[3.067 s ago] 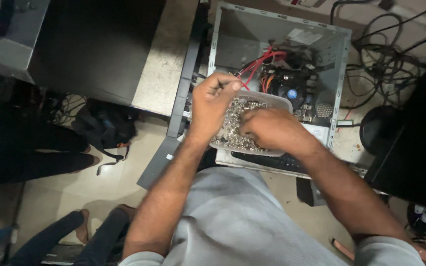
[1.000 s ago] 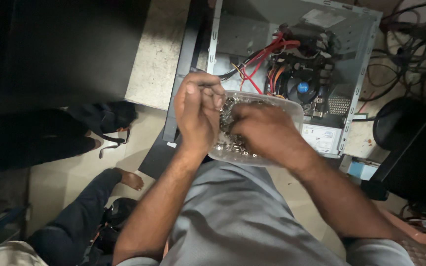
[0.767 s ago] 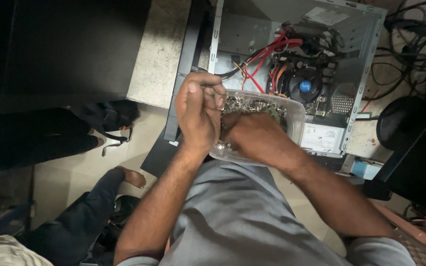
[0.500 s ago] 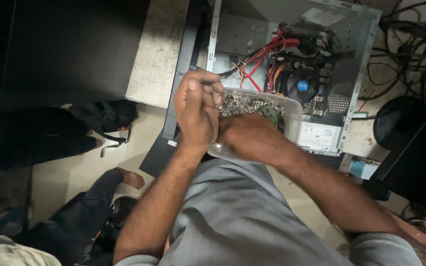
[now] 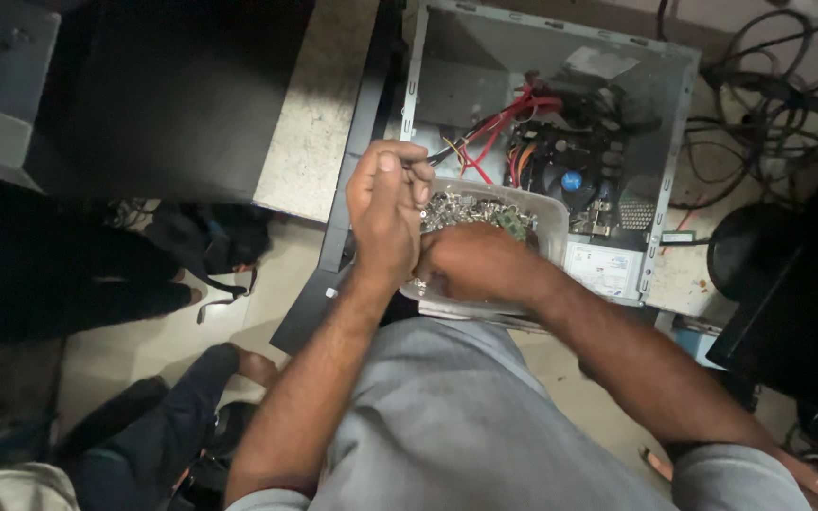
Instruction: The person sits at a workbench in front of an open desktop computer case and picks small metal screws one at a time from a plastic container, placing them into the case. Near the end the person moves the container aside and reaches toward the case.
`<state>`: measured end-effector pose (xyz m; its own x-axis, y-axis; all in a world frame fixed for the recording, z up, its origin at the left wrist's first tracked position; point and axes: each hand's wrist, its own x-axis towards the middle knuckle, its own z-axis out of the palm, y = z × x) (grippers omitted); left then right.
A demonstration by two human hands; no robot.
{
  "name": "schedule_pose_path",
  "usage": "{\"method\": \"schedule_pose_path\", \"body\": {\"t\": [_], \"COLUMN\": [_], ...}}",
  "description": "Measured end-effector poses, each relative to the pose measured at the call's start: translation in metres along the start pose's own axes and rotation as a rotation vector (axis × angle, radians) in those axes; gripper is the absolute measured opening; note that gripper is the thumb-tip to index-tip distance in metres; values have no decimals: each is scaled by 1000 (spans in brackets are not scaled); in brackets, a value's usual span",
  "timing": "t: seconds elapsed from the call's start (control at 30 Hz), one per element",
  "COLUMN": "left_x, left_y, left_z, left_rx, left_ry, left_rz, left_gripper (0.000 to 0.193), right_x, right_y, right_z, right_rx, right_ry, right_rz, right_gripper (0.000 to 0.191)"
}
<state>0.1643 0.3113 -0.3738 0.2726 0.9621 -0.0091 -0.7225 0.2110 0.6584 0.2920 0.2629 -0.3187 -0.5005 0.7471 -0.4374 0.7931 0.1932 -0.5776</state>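
Note:
A clear plastic container [image 5: 549,225] full of small metal screws [image 5: 461,208] sits in front of me, over the near edge of an open computer case [image 5: 447,90]. My left hand [image 5: 385,218] is at the container's left rim, fingertips pinched together over the screws; whatever is between them is too small to see. My right hand [image 5: 475,263] lies across the near side of the container, knuckles up. Its fingers are hidden behind my left hand.
Red and black cables [image 5: 504,118] and a board with a fan [image 5: 570,180] fill the case. Loose cables [image 5: 759,104] lie to the right by a dark round object [image 5: 759,251]. A dark slab [image 5: 191,85] lies left; another person's legs [image 5: 163,416] are lower left.
My right hand has slid a little left in the container, closer to my left hand. My left hand keeps its pinched pose at the rim.

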Motion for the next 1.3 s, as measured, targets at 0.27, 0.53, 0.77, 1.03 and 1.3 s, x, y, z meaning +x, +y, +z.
{"method": "schedule_pose_path", "body": {"t": [0.27, 0.53, 0.77, 1.03, 1.3], "left_x": [2, 1, 4, 6, 4], "left_y": [1, -6, -5, -1, 9], "left_z": [4, -1, 1, 7, 16], "left_rx": [27, 79, 98, 173, 384], "left_ry": [-12, 18, 10, 6, -63], "left_rz": [21, -30, -37, -8, 37], "left_gripper": [28, 22, 21, 22, 21], "right_x": [-2, -3, -5, -3, -49], "right_y": [7, 5, -3, 2, 49], "right_z": [0, 6, 6, -4, 15], "right_rx": [-19, 99, -115, -210, 1193], "right_ry": [62, 67, 99, -22, 335], "right_rz": [55, 19, -43, -139, -327], "right_gripper": [30, 30, 18, 16, 7]}}
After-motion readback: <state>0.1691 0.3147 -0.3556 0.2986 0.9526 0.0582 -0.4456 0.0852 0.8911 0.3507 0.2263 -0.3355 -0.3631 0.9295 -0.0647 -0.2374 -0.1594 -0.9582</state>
